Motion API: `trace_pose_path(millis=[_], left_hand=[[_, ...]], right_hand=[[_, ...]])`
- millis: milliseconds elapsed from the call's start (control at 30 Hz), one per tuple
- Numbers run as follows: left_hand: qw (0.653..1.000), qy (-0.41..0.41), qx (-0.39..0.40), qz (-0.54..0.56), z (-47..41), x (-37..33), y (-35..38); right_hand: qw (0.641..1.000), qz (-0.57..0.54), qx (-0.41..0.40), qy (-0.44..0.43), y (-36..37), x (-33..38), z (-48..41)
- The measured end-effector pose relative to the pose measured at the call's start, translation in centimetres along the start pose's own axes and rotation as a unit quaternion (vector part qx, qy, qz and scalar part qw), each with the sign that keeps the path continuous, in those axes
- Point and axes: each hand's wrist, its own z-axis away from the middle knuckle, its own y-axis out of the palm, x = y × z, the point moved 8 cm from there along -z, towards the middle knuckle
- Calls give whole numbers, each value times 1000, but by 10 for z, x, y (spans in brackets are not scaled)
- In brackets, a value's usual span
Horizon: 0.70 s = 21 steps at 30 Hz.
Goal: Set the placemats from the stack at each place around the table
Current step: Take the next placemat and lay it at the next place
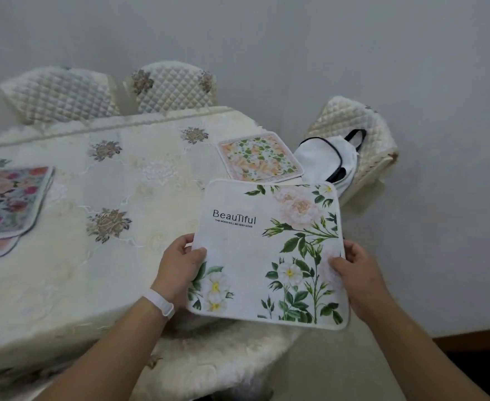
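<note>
I hold a white placemat (266,250) printed with green leaves, pale flowers and the word "Beautiful", above the table's near right corner. My left hand (180,267) grips its left edge, and my right hand (356,273) grips its right edge. An orange-and-green floral placemat (259,157) lies flat at the table's far right end. A stack of colourful floral placemats (6,204) rests at the left of the table (107,270), which has a cream embroidered cloth.
Two quilted chair backs (61,94) (174,85) stand behind the table. A third quilted chair (353,125) at the right end holds a white bag with black trim (327,160). A fluffy chair seat (223,357) sits below my hands. The wall is close on the right.
</note>
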Motion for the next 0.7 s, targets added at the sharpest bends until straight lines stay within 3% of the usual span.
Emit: trace_pose_path(millis=[500, 700], left_hand=[[988, -34, -149, -14, -56, -1, -60], [977, -60, -204, -25, -61, 18, -70]], right_hand=[[989, 62, 136, -8, 113, 11, -108], [964, 154, 215, -41, 154, 5, -141]])
